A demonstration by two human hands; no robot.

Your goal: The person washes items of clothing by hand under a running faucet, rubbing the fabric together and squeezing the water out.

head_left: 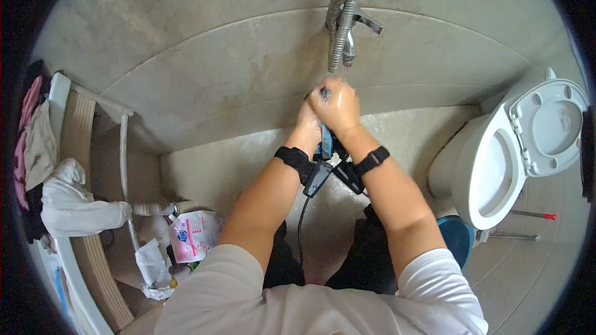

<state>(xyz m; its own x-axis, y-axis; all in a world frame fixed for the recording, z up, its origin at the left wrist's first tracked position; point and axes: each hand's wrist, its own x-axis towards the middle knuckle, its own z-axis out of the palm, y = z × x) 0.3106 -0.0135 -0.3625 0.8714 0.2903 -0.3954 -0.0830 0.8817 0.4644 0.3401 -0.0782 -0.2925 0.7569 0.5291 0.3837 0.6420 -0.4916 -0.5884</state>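
Right below a chrome tap [349,53] on the wall, my two wet hands are pressed together. My right hand [340,104] is closed in a fist over the upper side of my left hand [307,124], whose fingers are mostly hidden. A dark blue-grey piece, looking like wet cloth [326,142], shows between the hands and hangs below them; its kind is unclear. Each wrist wears a black strap, and small black boxes [318,178] hang by the wrists, one with a cable running down.
A metal shower hose [340,22] hangs before the tap. At right stand a white toilet [496,174] with its lid up and a teal basin [456,239]. At left are a rack with clothes [81,205], a pink-and-white pouch [194,236] and a drain pipe [152,209].
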